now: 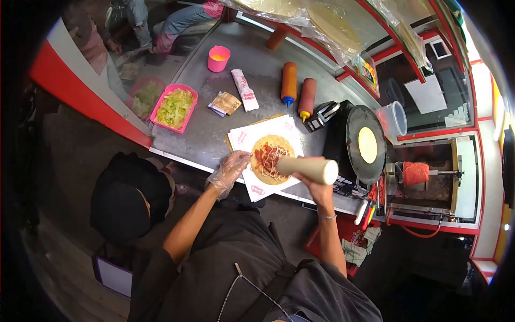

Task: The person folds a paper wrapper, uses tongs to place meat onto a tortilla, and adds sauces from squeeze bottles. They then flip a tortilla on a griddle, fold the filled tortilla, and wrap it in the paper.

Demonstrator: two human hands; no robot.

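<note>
A flatbread [292,146] with chopped reddish filling [264,155] and zigzag white sauce lies on printed white paper sheets [244,137]. In my right hand [317,189] is a cream-coloured squeeze bottle [322,171], tipped with its nozzle end over the filling. My left hand [232,167], in a clear plastic glove, rests at the left edge of the flatbread and paper. Its fingers are bent together there; whether they pinch the bread or the paper is hidden.
On the metal counter stand a pink tub of shredded lettuce [176,108], a pink cup [219,58], a wrapped roll [244,90], banknotes [225,103], orange [289,83] and red sauce bottles [307,99]. To the right are a griddle with another flatbread [367,145] and a meat spit [416,173]. A person in a black cap [120,196] is at left.
</note>
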